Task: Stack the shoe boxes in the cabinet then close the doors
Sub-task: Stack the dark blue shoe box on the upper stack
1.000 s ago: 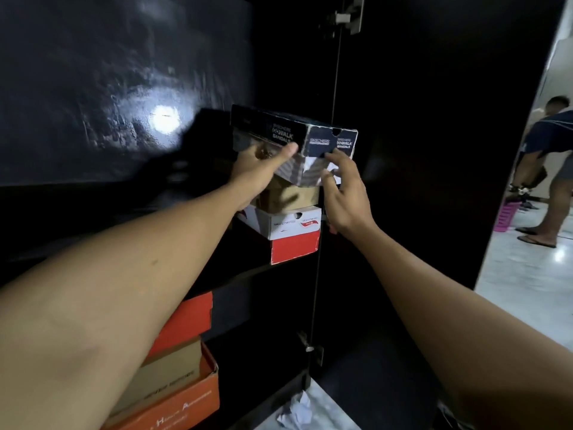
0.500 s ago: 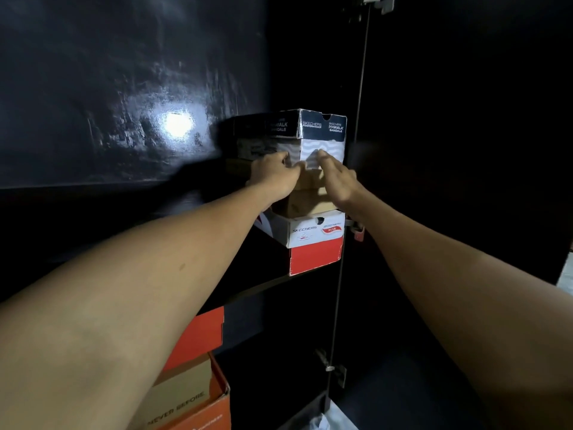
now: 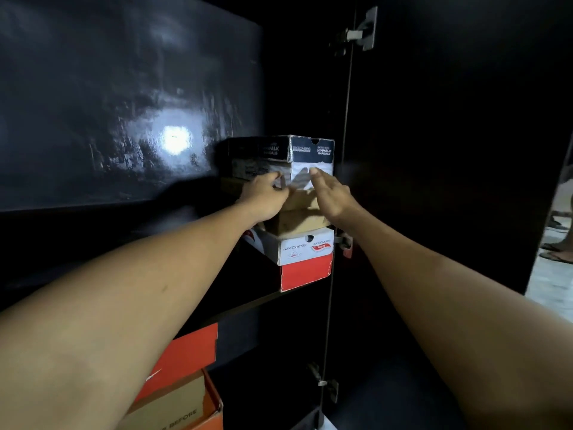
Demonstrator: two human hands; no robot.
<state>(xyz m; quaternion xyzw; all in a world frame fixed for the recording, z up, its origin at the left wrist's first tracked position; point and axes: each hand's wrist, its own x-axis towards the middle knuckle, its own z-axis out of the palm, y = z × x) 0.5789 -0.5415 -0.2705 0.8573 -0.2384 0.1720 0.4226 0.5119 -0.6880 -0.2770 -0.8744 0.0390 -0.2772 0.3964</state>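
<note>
Navy-lidded shoe box (image 3: 311, 149) tops the brown box (image 3: 297, 220). Your right grip (image 3: 330, 193) is flat-fingered at its front. Your left grip (image 3: 266, 193) curls beside, hold unclear.

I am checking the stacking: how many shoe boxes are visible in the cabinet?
5. Upper shelf stack: navy cardboard box on plain brown box on white-and-red box. Lower left: orange box above tan-and-orange box. The left arm may hide more.

Both bare arms stretch forward and upward, drawing together at the far middle. The left hand (image 3: 266, 193) is turned knuckles-up, its fingers curled inward. The right hand (image 3: 332, 195), just beside it on the right, is held flat, its fingers (image 3: 319, 181) straight and together, pointing up and away.
</note>
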